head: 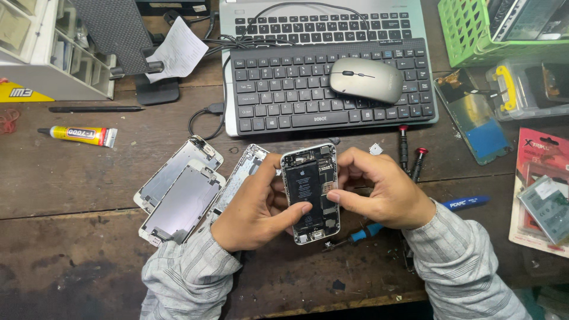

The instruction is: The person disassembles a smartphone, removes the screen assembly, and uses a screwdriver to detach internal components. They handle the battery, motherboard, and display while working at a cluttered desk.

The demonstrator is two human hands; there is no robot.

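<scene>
An opened phone body point(310, 192) with its black battery and circuit board showing is held upright above the wooden bench. My left hand point(255, 210) cups its left edge, thumb lying across the lower battery. My right hand point(379, 189) grips the right edge, thumb and forefinger pinched at the board beside the battery. Whether something tiny sits between those fingers cannot be made out. Both sleeves are grey striped.
Left of my hands lie metal screen backplates point(178, 192). Behind stand a black keyboard point(308, 89) with a grey mouse point(366, 80) on it, a laptop, a glue tube point(83, 134), small screwdrivers point(409, 154), a blue-handled tool point(367, 230), a green basket point(474, 29) and packaged parts point(542, 189).
</scene>
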